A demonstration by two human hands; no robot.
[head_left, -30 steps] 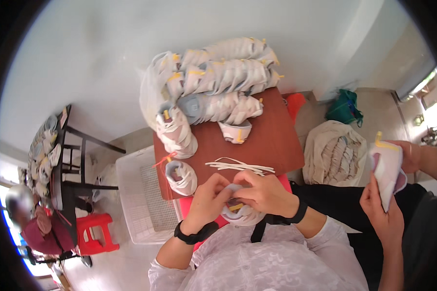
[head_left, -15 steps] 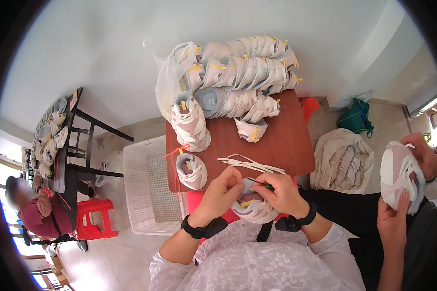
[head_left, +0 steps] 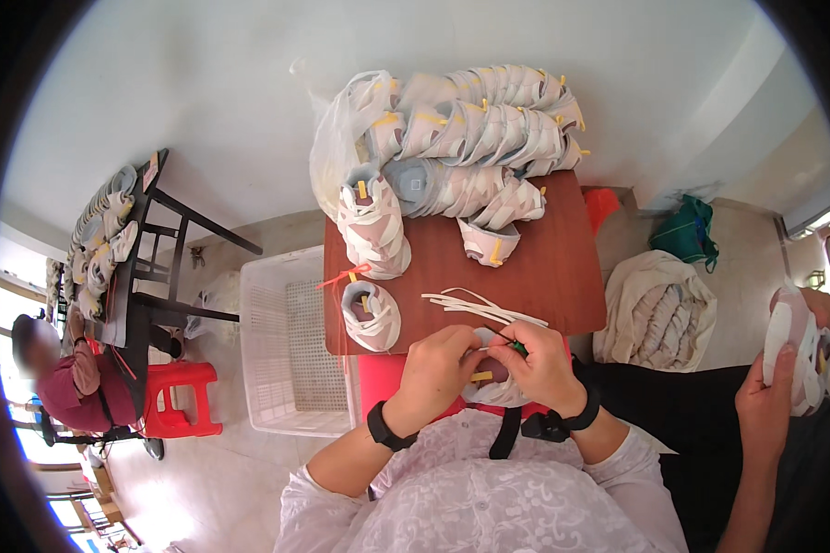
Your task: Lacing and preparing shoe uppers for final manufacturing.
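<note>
1. The small shoe (head_left: 491, 380) between the hands is white and pale pink, with a yellow tag.
2. The laces (head_left: 482, 305) are white.
3. The table (head_left: 563, 276) is reddish-brown.
4. The stacked shoes (head_left: 470, 129) are white, pink and grey, with yellow tags.
5. The basket (head_left: 290, 350) is white.
6. The stool (head_left: 180, 405) is red.
7. Both wristbands (head_left: 385, 429) are black.
8. The blouse (head_left: 489, 498) is pale lilac with a faint white pattern.

White shoes (head_left: 470, 138) are stacked at the far end of a brown table (head_left: 563, 267), loose laces (head_left: 480, 304) are laid near its front edge, and a white basket (head_left: 290, 341) and red stool (head_left: 180, 401) are seen left.
</note>
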